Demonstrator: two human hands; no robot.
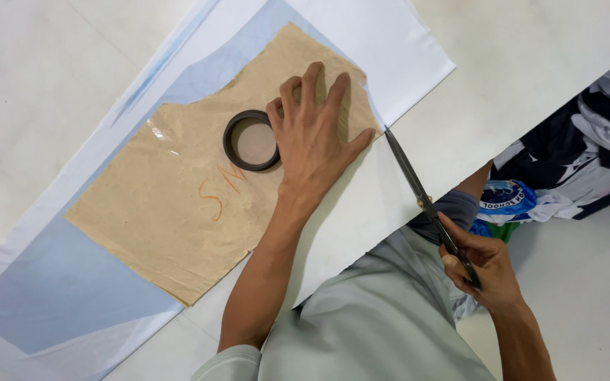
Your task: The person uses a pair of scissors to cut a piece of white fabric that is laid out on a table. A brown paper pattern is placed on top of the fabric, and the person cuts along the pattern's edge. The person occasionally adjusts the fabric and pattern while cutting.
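Observation:
My left hand (314, 134) lies flat, fingers spread, on a brown paper pattern (178, 204) that rests on white fabric (397, 49) over a white table. A dark ring, like a roll of tape (229, 141), sits on the pattern just left of that hand. My right hand (485, 268) grips the handles of long black scissors (411, 173). Their blades point up-left, and the tip meets the fabric at the pattern's right edge, close to my left thumb.
Pale blue fabric (58, 282) shows under the pattern at the lower left. A heap of dark and white clothes with a blue patch (573, 162) lies off the table's right edge. The table edge runs diagonally past my right hand.

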